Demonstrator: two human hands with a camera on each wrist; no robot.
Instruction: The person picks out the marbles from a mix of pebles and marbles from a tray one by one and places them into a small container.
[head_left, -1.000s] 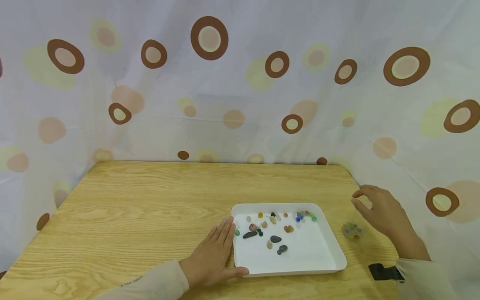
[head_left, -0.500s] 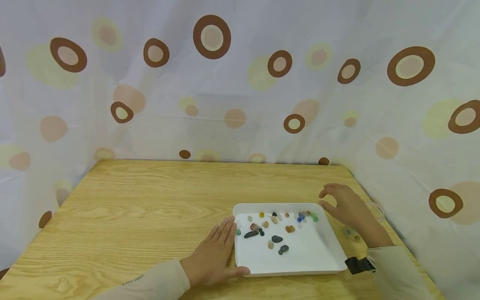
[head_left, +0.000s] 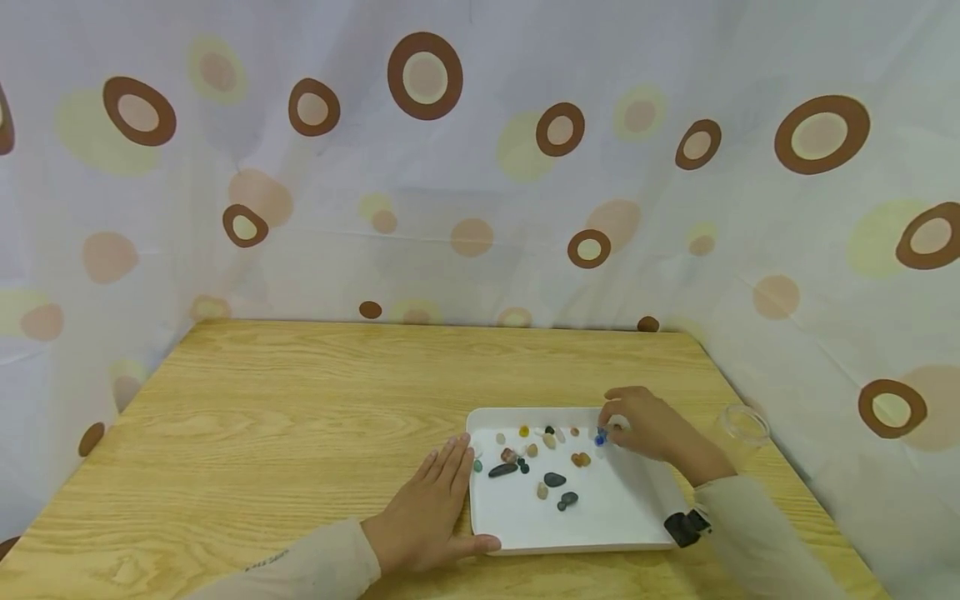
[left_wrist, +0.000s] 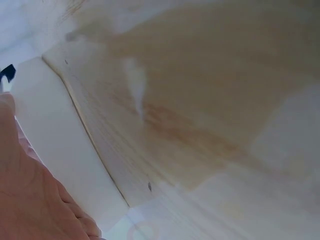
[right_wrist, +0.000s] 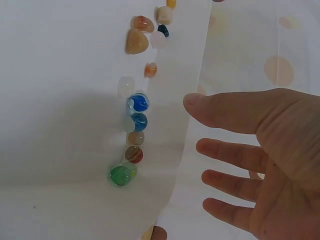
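Note:
A white rectangular tray (head_left: 517,521) holds pebbles and glass marbles. Flat along its left side lies my left hand (head_left: 423,512), fingers straight and thumb on the near rim. My right hand (head_left: 648,427) has come over the tray's far right part, thumb and forefinger beside the blue marbles (head_left: 601,438). In the right wrist view, the thumb stands apart from the fingers and nothing is held. There a blue swirled marble (right_wrist: 139,103) and a green marble (right_wrist: 120,176) sit in a row by the tray wall. My right hand hides part of this row in the head view.
A clear round container (head_left: 744,423) stands right of the tray, its lower part hidden by my right arm. Dark pebbles (head_left: 555,479) lie mid-tray, orange stones (head_left: 581,459) to their right. A patterned curtain (head_left: 480,167) hangs behind the wooden table (head_left: 300,417).
My right hand has moved left from above the clear container to the marbles in the tray's far right corner. The left hand stays against the tray.

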